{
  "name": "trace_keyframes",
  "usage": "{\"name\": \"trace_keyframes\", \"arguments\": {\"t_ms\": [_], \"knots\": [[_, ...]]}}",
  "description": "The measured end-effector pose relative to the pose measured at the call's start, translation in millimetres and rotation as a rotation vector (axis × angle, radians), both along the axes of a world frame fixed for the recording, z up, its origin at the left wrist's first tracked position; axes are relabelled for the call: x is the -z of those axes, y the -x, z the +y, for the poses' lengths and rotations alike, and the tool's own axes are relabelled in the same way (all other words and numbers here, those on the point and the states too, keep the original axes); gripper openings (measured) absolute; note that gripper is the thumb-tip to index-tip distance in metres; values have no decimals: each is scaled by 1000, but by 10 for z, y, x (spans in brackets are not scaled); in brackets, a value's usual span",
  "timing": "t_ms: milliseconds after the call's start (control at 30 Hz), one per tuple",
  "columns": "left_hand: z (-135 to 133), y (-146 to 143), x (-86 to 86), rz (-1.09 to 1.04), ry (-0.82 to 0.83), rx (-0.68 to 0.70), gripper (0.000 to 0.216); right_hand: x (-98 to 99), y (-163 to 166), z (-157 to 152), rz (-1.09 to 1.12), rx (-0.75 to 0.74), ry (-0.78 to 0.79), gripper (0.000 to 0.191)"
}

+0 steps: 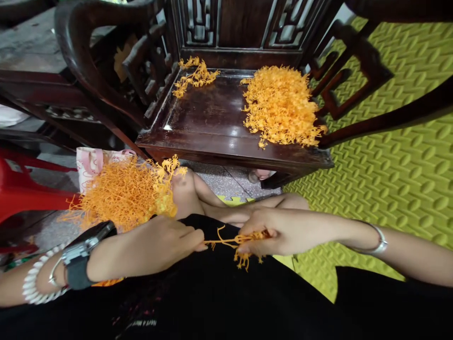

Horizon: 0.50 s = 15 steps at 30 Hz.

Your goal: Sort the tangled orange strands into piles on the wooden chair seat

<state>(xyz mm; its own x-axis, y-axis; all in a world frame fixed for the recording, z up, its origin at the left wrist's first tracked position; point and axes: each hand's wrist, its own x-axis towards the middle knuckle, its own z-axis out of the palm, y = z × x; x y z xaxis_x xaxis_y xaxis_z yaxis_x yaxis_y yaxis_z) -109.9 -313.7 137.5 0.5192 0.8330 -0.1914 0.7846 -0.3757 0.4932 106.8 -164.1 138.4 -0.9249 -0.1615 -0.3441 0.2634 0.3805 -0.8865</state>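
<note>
An orange branching sprig, which looks like plastic, is stretched between my hands above my lap. My left hand pinches the thin stem end between thumb and fingers. Closed round the bushy end is my right hand, with curled orange tips poking out below it. Beside my left knee lies a big heap of orange sprigs, stems pointing left. A second heap of sprigs covers the right side of the dark wooden chair seat. A few loose sprigs rest at the seat's back left.
Carved armrests flank the wooden chair. A pink and white bag stands behind the left heap, near a red plastic stool. Yellow textured foam mat covers the floor on the right.
</note>
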Motion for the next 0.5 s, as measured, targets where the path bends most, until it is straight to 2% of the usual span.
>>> {"name": "trace_keyframes", "arguments": {"t_ms": [233,367,500], "knots": [[-130,-47,-118,38,66,59,32,-103,-144,-104,14,-58,-23,36],[-117,-101,-177,55,33,134,38,-129,-195,-120,-20,-60,-17,36],[-133,-150,-163,90,-65,161,46,-155,-264,-111,-71,-35,-26,37]]}}
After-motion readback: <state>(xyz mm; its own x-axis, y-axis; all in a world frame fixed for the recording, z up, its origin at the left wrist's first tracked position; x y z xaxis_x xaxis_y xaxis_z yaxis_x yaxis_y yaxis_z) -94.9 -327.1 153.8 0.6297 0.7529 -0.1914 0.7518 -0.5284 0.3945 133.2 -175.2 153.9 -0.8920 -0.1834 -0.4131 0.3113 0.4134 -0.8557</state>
